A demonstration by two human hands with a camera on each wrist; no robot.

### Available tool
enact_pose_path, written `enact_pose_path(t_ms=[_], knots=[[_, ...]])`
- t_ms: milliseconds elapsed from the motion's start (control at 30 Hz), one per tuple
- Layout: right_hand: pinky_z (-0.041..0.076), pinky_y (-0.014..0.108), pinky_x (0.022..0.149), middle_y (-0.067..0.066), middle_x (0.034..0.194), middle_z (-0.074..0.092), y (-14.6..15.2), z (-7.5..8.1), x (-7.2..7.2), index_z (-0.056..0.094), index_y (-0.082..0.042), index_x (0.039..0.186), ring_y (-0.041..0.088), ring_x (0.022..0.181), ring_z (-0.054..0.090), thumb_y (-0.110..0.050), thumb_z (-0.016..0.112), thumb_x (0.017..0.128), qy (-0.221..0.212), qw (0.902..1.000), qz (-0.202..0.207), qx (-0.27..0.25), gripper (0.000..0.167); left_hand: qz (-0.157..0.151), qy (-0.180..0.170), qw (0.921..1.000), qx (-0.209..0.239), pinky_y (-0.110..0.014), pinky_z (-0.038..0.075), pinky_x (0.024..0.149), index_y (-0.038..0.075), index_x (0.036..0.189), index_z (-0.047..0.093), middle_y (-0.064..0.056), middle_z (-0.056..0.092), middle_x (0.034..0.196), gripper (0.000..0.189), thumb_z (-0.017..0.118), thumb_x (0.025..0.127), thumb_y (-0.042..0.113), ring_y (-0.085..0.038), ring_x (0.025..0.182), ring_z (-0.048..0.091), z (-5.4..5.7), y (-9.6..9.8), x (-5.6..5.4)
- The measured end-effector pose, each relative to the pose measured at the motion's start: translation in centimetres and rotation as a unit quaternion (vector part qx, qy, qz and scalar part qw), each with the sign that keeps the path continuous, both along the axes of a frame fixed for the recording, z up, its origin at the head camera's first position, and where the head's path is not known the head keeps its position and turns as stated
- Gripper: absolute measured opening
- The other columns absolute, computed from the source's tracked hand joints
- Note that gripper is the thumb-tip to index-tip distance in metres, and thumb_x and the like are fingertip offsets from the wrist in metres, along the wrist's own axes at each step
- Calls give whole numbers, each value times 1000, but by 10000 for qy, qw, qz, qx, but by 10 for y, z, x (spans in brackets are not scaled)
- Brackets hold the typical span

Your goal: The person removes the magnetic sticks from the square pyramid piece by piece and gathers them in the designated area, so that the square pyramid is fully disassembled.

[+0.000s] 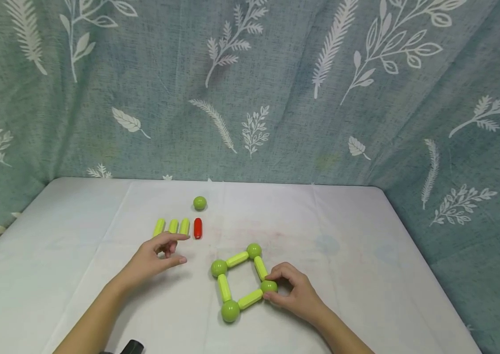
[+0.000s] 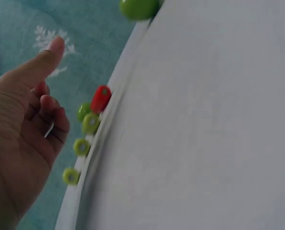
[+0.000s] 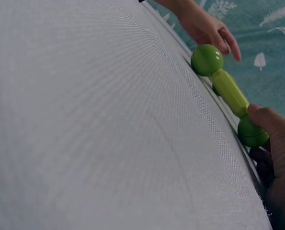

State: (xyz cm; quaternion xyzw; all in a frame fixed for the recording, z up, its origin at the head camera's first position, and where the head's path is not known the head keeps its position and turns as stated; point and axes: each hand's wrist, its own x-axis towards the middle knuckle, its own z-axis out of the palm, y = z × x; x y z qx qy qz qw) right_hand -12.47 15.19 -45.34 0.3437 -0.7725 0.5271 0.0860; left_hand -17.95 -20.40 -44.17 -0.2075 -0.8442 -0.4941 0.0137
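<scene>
A four-sided frame of lime sticks (image 1: pixel 250 299) and green balls (image 1: pixel 230 311) lies on the table. At its right corner my right hand (image 1: pixel 296 292) pinches a green ball (image 1: pixel 269 286) between thumb and fingers; the right wrist view shows this ball (image 3: pixel 252 132) joined to a lime stick (image 3: pixel 231 93). My left hand (image 1: pixel 154 255) hovers left of the frame, thumb and index finger apart, other fingers loosely curled, holding nothing. Just beyond it stand three loose lime sticks (image 1: pixel 184 226) in a row, partly hidden by the hand, beside a red stick (image 1: pixel 198 228).
A single green ball (image 1: pixel 199 202) sits farther back, behind the red stick. White cloth covers the table (image 1: pixel 343 236), and a leaf-patterned green curtain (image 1: pixel 166 98) hangs along its back and sides. Some black object (image 1: pixel 132 347) shows at the bottom edge near my left forearm.
</scene>
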Motion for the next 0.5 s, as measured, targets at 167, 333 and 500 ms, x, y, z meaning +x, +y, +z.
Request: enact_pose_path(t_ms=[167, 333, 500], knots=[[52, 29, 77, 15, 92, 60, 0, 0, -1, 61, 2, 95, 21, 85, 59, 6, 77, 71, -42, 10000, 26, -19, 29, -364, -77, 9993, 29, -21, 47, 72, 10, 120, 63, -4, 51, 90, 45, 78, 78, 19, -12, 82, 51, -9, 21, 2], [52, 30, 77, 15, 92, 59, -1, 1, 0, 61, 2, 95, 19, 85, 59, 7, 77, 72, 91, 9999, 56, -71, 29, -1047, -263, 9941, -111, -25, 49, 87, 10, 125, 59, -5, 57, 113, 51, 77, 79, 24, -14, 100, 56, -16, 39, 4], [53, 31, 77, 14, 92, 60, -2, 3, 2, 61, 2, 94, 20, 85, 59, 6, 77, 71, -86, 10000, -45, -12, 28, -1664, -485, 9846, -245, -24, 45, 92, 17, 122, 60, 2, 60, 116, 47, 75, 80, 28, -10, 104, 56, -19, 49, 1]])
